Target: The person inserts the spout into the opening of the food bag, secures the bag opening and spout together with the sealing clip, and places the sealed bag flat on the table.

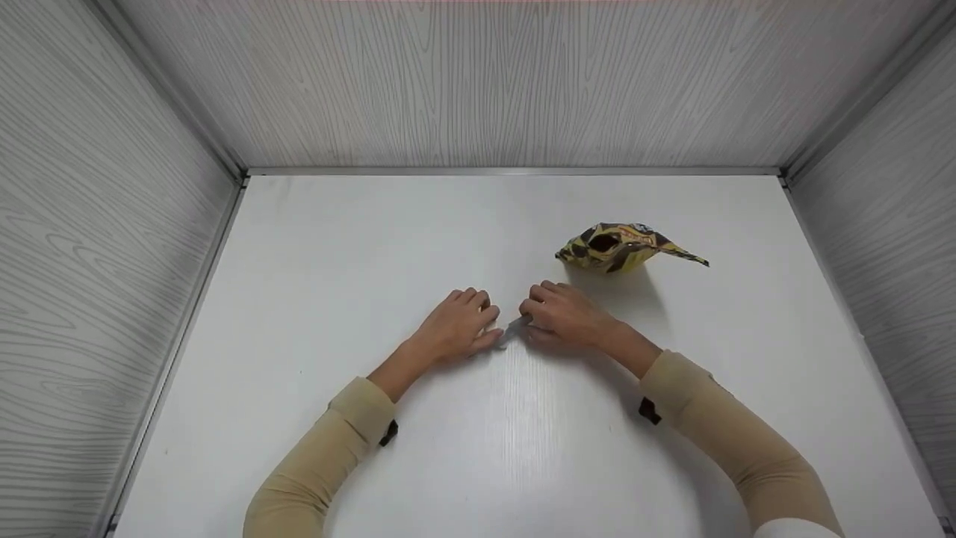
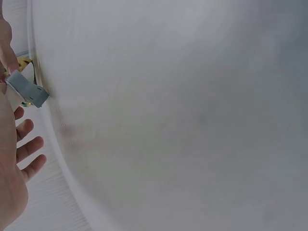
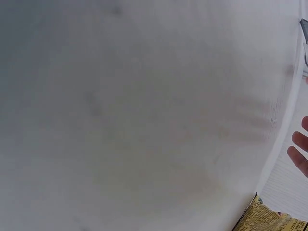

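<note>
Down near the middle of the head view, both my hands rest on the white table (image 1: 299,246), knuckles up, almost meeting. Between them lies a small grey strip (image 1: 514,329). My right hand (image 1: 562,317) has its fingers curled and its fingertips pinch one end of that strip. My left hand (image 1: 457,326) sits just beside the other end with fingers loosely bent; whether it actually touches the strip I cannot tell from above. At the left edge of the left wrist view the strip shows as a flat grey piece held at a fingertip, with the left fingers (image 2: 30,148) spread below it. Up and to the right of my right hand, well apart, stands a yellow and brown snack bag (image 1: 624,246), crumpled, its mouth open.
</note>
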{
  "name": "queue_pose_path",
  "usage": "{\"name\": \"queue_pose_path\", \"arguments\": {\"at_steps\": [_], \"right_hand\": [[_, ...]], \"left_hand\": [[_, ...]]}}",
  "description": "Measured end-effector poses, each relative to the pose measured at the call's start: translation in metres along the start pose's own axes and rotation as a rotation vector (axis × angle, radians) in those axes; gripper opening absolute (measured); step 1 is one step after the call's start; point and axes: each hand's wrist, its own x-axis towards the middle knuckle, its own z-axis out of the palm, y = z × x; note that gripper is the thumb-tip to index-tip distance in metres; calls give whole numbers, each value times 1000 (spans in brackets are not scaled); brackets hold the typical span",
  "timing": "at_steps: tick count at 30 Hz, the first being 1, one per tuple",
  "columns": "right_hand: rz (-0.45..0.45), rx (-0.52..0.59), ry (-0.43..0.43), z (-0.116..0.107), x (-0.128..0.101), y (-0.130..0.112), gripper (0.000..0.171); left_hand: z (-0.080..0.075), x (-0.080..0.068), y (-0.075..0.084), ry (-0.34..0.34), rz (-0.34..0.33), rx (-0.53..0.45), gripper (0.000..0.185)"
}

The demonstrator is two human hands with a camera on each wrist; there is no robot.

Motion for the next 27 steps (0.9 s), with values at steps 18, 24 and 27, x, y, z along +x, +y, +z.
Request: {"name": "queue_pose_path", "arguments": {"at_steps": [18, 24, 27], "right_hand": [[39, 33, -1, -2, 2, -1, 20], [36, 5, 18, -3, 2, -4, 21], [44, 1, 22, -4, 1, -7, 21]], "left_hand": [[2, -6, -4, 59, 26, 32, 39], [1, -7, -3, 92, 40, 65, 38], [0, -8, -2, 87, 46, 75, 40]]}}
